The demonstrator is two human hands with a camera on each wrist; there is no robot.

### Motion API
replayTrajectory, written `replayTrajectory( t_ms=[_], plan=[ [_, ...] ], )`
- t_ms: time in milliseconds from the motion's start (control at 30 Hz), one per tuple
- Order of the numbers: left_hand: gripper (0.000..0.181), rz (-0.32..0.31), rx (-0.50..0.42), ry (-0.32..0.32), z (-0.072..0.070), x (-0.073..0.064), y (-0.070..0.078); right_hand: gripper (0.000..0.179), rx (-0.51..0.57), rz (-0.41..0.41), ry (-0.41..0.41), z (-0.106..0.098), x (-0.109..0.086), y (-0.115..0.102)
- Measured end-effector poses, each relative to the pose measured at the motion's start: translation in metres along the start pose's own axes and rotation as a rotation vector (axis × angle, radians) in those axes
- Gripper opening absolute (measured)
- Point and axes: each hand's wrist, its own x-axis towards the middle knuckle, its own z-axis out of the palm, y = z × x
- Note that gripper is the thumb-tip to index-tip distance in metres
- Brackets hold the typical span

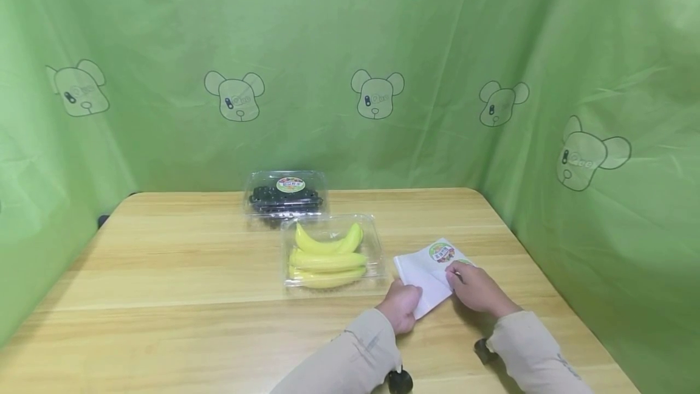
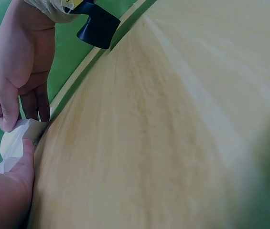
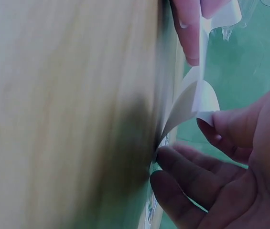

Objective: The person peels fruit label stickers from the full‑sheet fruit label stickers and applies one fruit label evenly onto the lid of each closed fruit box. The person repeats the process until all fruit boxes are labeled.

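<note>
My left hand (image 1: 401, 306) grips the lower left edge of a white sheet of round fruit stickers (image 1: 429, 266), thumb on top. On the sheet's right side, my right hand (image 1: 477, 287) pinches the paper beside a colourful round sticker (image 1: 442, 252). A second sticker is partly covered by the right fingers. Seen from the right wrist, the paper (image 3: 182, 107) curls up, with thumb and finger on its edge. To the left of the hands lies a clear plastic box (image 1: 377, 260) of yellow bananas (image 1: 328, 260); no sticker shows on its lid.
Behind the banana box stands another clear box (image 1: 317, 178) holding dark fruit, with a round sticker (image 1: 290, 185) on its lid. Both rest on a wooden table (image 1: 164, 297). Green curtains (image 1: 306, 29) with bear drawings enclose the back and sides.
</note>
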Motion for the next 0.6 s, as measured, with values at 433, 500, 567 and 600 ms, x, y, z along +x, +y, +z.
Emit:
replayTrajectory(
  t_ms=[433, 500, 567, 600],
  plan=[
    [0.049, 0.003, -0.001, 0.004, -0.0005, -0.0006, 0.0007, 0.013, -0.033, 0.033, -0.015, -0.0023, 0.0031, 0.0028],
    [0.049, 0.005, -0.004, 0.002, -0.0005, -0.0012, 0.0006, 0.013, -0.027, 0.047, -0.018, -0.0034, 0.0027, 0.0031],
    [0.047, 0.007, -0.002, -0.003, -0.0004, -0.0011, 0.0, 0.014, -0.019, 0.059, -0.018, -0.0049, 0.0021, 0.0033],
    [0.046, 0.008, -0.003, -0.003, -0.0003, -0.0011, -0.0002, 0.014, -0.016, 0.063, -0.017, -0.0057, 0.0017, 0.0033]
  ],
)
